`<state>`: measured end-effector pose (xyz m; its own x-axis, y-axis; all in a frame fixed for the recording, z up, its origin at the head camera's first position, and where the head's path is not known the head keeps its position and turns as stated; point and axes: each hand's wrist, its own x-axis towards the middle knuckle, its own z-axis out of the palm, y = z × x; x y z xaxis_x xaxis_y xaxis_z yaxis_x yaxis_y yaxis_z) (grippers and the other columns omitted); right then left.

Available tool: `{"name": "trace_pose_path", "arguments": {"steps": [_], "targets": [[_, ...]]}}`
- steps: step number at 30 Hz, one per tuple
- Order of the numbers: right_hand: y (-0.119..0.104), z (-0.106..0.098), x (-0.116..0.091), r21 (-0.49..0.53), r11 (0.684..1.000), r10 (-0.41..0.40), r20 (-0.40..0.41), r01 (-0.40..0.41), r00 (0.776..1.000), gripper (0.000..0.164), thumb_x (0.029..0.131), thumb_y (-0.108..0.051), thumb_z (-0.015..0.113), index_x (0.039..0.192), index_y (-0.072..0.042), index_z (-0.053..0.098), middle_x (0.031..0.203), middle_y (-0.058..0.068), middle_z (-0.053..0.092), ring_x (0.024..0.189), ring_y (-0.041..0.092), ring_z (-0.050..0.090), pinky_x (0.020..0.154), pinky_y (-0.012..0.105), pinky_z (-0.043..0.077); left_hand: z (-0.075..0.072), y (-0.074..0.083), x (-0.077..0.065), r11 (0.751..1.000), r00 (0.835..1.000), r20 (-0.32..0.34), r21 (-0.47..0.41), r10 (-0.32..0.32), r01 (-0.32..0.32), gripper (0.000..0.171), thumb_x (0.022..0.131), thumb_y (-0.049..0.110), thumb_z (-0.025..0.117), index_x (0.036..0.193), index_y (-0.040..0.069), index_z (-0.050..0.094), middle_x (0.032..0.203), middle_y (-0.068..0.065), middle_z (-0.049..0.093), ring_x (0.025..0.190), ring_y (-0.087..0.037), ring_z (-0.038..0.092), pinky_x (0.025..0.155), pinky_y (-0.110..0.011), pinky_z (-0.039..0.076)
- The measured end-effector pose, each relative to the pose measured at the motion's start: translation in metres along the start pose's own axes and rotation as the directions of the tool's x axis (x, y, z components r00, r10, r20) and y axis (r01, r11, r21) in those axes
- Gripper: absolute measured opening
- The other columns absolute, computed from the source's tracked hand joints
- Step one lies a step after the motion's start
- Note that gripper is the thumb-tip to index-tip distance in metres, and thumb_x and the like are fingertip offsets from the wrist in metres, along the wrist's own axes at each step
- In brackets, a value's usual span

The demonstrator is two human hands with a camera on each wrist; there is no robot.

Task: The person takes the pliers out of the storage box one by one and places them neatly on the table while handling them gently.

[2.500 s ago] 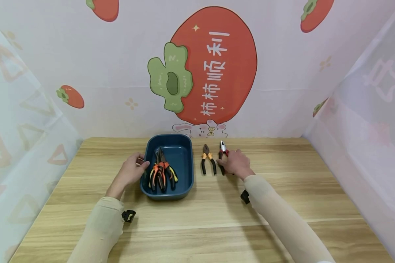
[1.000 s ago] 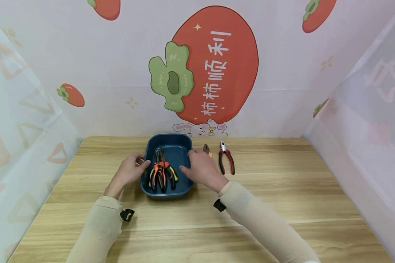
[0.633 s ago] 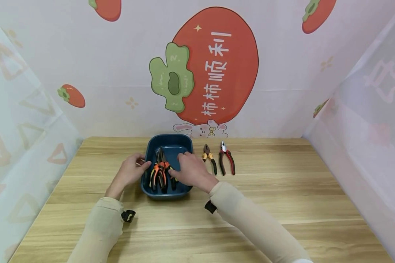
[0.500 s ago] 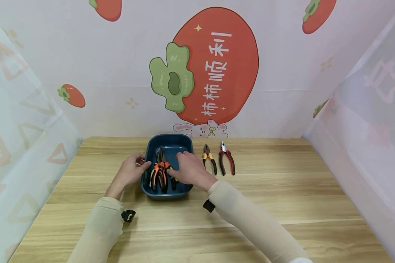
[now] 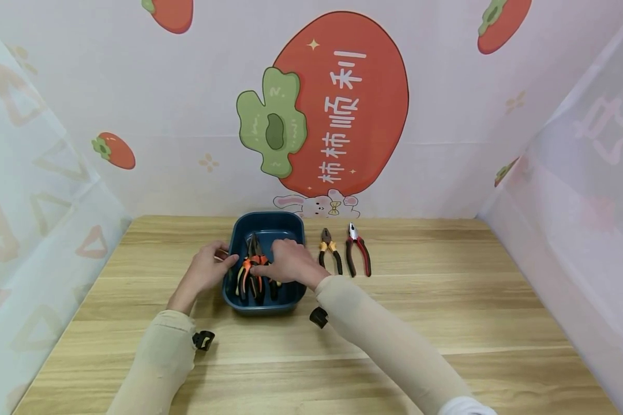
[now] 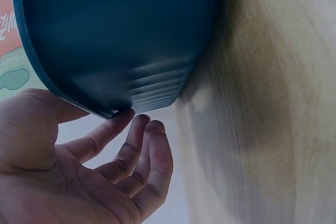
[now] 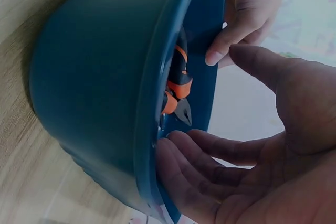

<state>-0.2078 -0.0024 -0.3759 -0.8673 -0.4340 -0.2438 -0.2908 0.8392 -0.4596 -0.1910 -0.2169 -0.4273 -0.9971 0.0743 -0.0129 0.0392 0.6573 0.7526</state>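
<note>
A dark blue plastic bin (image 5: pixel 263 310) stands on the table, several pliers (image 5: pixel 246 275) with orange-and-black handles lying together in its left part. At the bin's left wall, my left hand (image 5: pixel 205 268) pinches the rim; the left wrist view shows the thumb over the rim and the index fingertip against the outer wall (image 6: pixel 121 30). My right hand (image 5: pixel 291 262) reaches over the right rim into the bin, fingers loosely bent and thumb apart. Its thumb overlaps the pliers' handles in the head view. From the right wrist, the pliers (image 7: pixel 181 80) appear beyond the rim, with nothing between thumb and fingers.
Right of the bin lie pliers with yellow-and-black handles (image 5: pixel 329 248), and beside them pliers with red-and-black handles (image 5: pixel 360 251). The wooden table (image 5: pixel 270 369) meets a printed cloth backdrop (image 5: pixel 436 173) just behind the bin.
My right hand has left the red-and-black pliers, which stay on the table, and moved left over the bin's rim to the pliers inside. The left hand has kept its place on the rim.
</note>
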Motion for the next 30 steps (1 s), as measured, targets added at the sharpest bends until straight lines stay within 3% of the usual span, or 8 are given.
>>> {"name": "trace_pose_path", "arguments": {"steps": [5,10,19,30], "targets": [[-0.001,0.005,0.006,0.032,0.998,0.050,0.064,-0.052,0.997,0.054,0.088,-0.062,0.070,0.070,-0.012,0.062,0.072,0.005,0.053,0.057,0.020,0.050,0.048,0.029,0.036,0.001,-0.001,0.000,1.000,1.000,0.004,0.000,-0.005,0.005,0.029,0.103,0.017,0.059,0.120,-0.007,0.058,0.114,-0.027,0.064,0.105,-0.040,0.061,0.083,-0.050,0.053],[-0.001,0.011,0.011,-0.001,0.997,0.076,0.080,-0.077,0.994,0.056,0.085,-0.068,0.068,0.083,-0.013,0.065,0.089,0.006,0.055,0.073,0.020,0.052,0.057,0.030,0.040,0.001,0.000,0.000,1.000,1.000,0.008,0.000,-0.006,0.006,0.030,0.104,0.016,0.059,0.122,-0.007,0.057,0.113,-0.027,0.064,0.104,-0.040,0.061,0.083,-0.050,0.053],[0.001,0.024,0.016,-0.045,0.995,0.088,0.077,-0.085,0.993,0.058,0.084,-0.072,0.067,0.093,-0.015,0.063,0.095,0.005,0.055,0.080,0.020,0.051,0.063,0.030,0.041,0.000,-0.001,0.002,1.000,1.000,0.002,-0.010,-0.008,0.008,0.030,0.103,0.016,0.058,0.121,-0.008,0.056,0.114,-0.028,0.062,0.107,-0.041,0.060,0.086,-0.052,0.051],[0.004,0.032,0.018,-0.056,0.995,0.087,0.048,-0.084,0.995,0.056,0.083,-0.070,0.069,0.084,-0.015,0.066,0.092,0.004,0.055,0.081,0.020,0.050,0.063,0.030,0.038,0.001,-0.002,0.002,0.999,1.000,0.012,-0.019,-0.028,0.028,0.031,0.104,0.017,0.058,0.123,-0.007,0.055,0.116,-0.028,0.062,0.109,-0.041,0.059,0.087,-0.051,0.052]]}}
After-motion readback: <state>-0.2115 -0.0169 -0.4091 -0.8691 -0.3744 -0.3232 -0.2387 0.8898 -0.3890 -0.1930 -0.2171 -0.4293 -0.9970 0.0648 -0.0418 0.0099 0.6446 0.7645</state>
